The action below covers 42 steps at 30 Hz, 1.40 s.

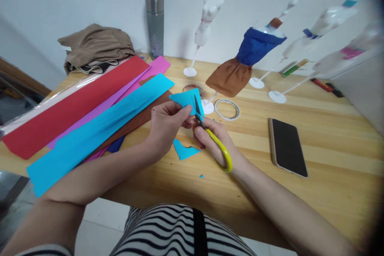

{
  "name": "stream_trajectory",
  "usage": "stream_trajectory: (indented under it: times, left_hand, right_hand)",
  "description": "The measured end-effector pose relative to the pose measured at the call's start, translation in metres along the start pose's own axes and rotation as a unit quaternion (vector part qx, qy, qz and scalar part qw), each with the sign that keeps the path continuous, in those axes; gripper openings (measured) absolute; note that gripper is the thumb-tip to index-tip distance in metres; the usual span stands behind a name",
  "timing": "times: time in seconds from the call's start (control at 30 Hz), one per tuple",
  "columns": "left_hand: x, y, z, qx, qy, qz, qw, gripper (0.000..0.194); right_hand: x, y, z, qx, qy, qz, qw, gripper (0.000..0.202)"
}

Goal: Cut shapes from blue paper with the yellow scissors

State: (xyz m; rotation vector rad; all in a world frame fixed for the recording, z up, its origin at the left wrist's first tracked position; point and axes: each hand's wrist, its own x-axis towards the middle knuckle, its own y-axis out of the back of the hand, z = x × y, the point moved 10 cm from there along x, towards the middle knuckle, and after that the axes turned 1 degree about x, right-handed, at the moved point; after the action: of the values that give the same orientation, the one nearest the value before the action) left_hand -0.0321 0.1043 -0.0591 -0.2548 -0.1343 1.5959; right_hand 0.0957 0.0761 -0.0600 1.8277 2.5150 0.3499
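Between thumb and fingers, my left hand [166, 124] pinches a small piece of bright blue crepe paper [184, 98]. A pair of scissors [223, 154] with yellow handles is gripped in my right hand [217, 138], its dark blades lying along the right side of that piece. Just below my hands a blue offcut [185, 151] with a curved notch lies on the table, and a tiny blue scrap [201, 176] sits nearer the edge. My fingers partly hide the lower part of the held piece.
Crepe paper strips [99, 124] in several colours cover the left. Behind stand a steel flask [155, 24], a brown cloth [96, 44] and several white mannequins, one in a blue and brown paper dress [255, 48]. A tape roll [227, 110] and a phone [288, 147] lie to the right.
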Motion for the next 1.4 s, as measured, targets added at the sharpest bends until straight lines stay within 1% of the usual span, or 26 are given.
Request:
stream_trajectory:
  times: [0.17, 0.3, 0.5, 0.7, 1.03, 1.2, 1.4]
  left_hand:
    - [-0.0007, -0.0006, 0.0028, 0.027, -0.002, -0.007, 1.000, 0.028]
    - [-0.0005, 0.0002, 0.0051, 0.047, -0.012, -0.006, 0.999, 0.029]
    - [0.0001, 0.0000, 0.0054, 0.031, -0.011, -0.008, 0.999, 0.031]
    - [-0.0001, 0.0008, 0.0046, 0.027, 0.000, 0.001, 1.000, 0.027]
    - [-0.0009, -0.0011, 0.0029, 0.002, 0.007, -0.005, 1.000, 0.026]
    - [-0.0008, -0.0012, 0.0016, -0.005, 0.010, -0.001, 1.000, 0.026]
    - [-0.0002, -0.0013, -0.0028, -0.020, 0.025, 0.002, 0.999, 0.026]
  right_hand:
    - [0.0004, 0.0001, -0.0007, -0.021, -0.008, -0.007, 1.000, 0.048]
    - [0.0007, 0.0030, 0.0004, -0.018, -0.009, 0.008, 1.000, 0.045]
    - [0.0012, 0.0037, 0.0051, -0.017, -0.023, 0.017, 0.999, 0.044]
    - [0.0011, 0.0047, 0.0062, -0.030, -0.032, 0.019, 0.999, 0.046]
    - [0.0010, 0.0043, 0.0034, -0.009, -0.014, 0.027, 0.999, 0.045]
    - [0.0003, 0.0038, 0.0043, 0.000, -0.012, 0.028, 1.000, 0.048]
    - [-0.0008, 0.0040, 0.0076, 0.008, -0.015, 0.036, 0.999, 0.048]
